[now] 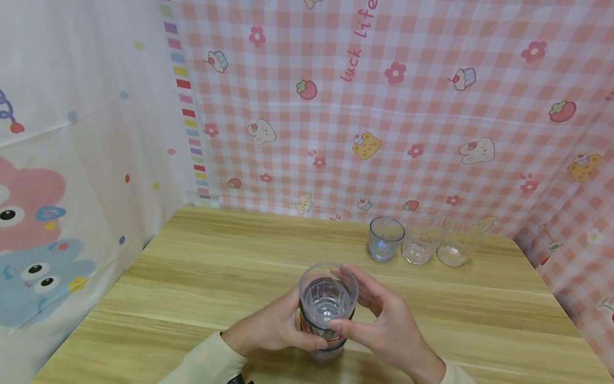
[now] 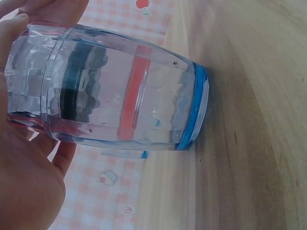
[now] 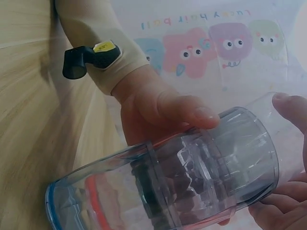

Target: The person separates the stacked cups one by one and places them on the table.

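1. Your left hand [image 1: 280, 328] is curling round a stack of nested clear cups [image 2: 120, 96], clamped on its side.
2. Your right hand [image 1: 390, 322] is pinching the top cup [image 1: 328, 293] by its rim, just above the left hand.
3. That stack is being held roughly upright between both hands, its blue-banded base [image 2: 195, 108] facing the wooden table [image 1: 225, 277] below.
4. Beyond your right hand, a blue-tinted cup [image 1: 385, 242] and two clear cups [image 1: 419, 248] are standing in a row.
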